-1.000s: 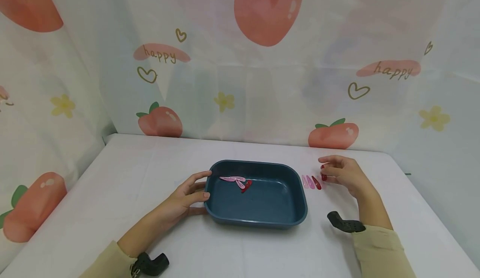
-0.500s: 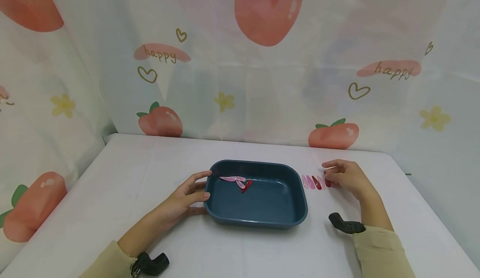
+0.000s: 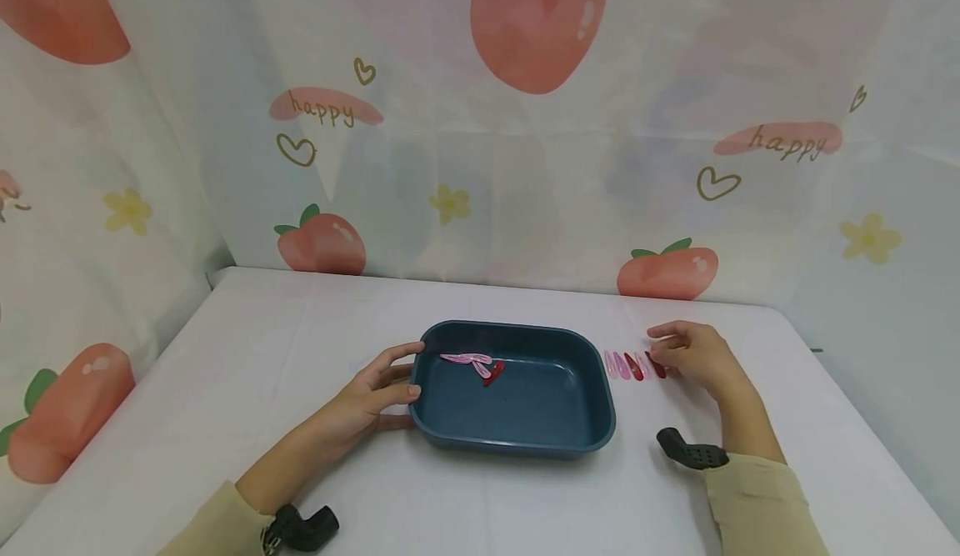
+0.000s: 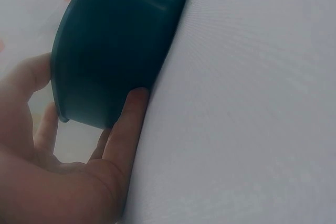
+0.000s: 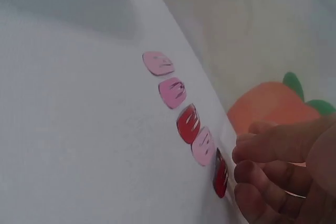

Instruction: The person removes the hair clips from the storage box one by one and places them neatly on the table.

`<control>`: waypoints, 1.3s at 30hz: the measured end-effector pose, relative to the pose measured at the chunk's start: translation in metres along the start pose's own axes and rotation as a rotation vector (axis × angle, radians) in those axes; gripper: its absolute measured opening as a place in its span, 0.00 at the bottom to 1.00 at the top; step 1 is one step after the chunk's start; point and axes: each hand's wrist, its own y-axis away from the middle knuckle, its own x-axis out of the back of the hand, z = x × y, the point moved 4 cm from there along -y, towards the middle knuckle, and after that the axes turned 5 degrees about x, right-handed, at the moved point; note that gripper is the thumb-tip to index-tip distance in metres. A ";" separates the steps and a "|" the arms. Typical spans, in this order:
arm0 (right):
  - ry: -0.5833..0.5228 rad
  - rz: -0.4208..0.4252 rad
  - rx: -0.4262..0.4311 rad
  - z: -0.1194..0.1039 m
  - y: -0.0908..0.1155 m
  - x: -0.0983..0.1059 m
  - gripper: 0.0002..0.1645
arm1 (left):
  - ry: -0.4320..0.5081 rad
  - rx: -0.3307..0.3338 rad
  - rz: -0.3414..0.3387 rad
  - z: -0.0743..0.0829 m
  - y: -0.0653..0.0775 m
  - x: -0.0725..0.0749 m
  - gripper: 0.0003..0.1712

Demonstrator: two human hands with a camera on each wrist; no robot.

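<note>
My left hand (image 3: 381, 385) holds the left end of a dark teal basin (image 3: 517, 448), with fingers and thumb at its rim and side. In the left wrist view, fingers of the left hand (image 4: 79, 177) lie against the basin's outer wall (image 4: 105, 61). My right hand (image 3: 696, 356) is low over the table, its loosely bent fingertips beside a dark red snap hair clip (image 3: 656, 365). In the right wrist view that tilted clip (image 5: 220, 176) appears just apart from the fingertips (image 5: 245, 172). It ends a row of pink and red hair clips (image 5: 172, 93).
Inside the basin lie pink hair clips (image 3: 467, 358) and a red one (image 3: 493, 373). A white cloth covers the table (image 3: 300, 331). Behind it hangs a printed curtain (image 3: 525, 206). Black wrist cameras (image 3: 690, 449) jut from both sleeves.
My right hand has moved slightly right and down with the dark red hair clip, which now lies at the row's right end, uncovered by the fingers. The left hand and basin stay put.
</note>
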 end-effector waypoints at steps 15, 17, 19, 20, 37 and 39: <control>-0.207 0.046 0.289 -0.070 0.008 -0.014 0.26 | -0.006 -0.002 0.003 0.002 0.002 0.000 0.35; -0.244 0.040 0.318 -0.079 0.009 -0.020 0.25 | -0.008 -0.001 0.004 0.002 0.002 0.000 0.35; -0.271 0.036 0.351 -0.087 0.010 -0.023 0.24 | -0.009 0.000 0.008 0.003 0.002 -0.001 0.35; -0.280 0.037 0.370 -0.091 0.011 -0.025 0.23 | -0.010 0.001 0.010 0.003 0.002 -0.001 0.35; -0.546 -0.114 0.479 -0.148 0.019 -0.063 0.18 | -0.014 -0.004 0.022 0.000 0.001 -0.001 0.35; -0.586 -0.136 0.465 -0.153 0.021 -0.070 0.18 | -0.009 -0.003 0.022 0.000 0.002 -0.001 0.35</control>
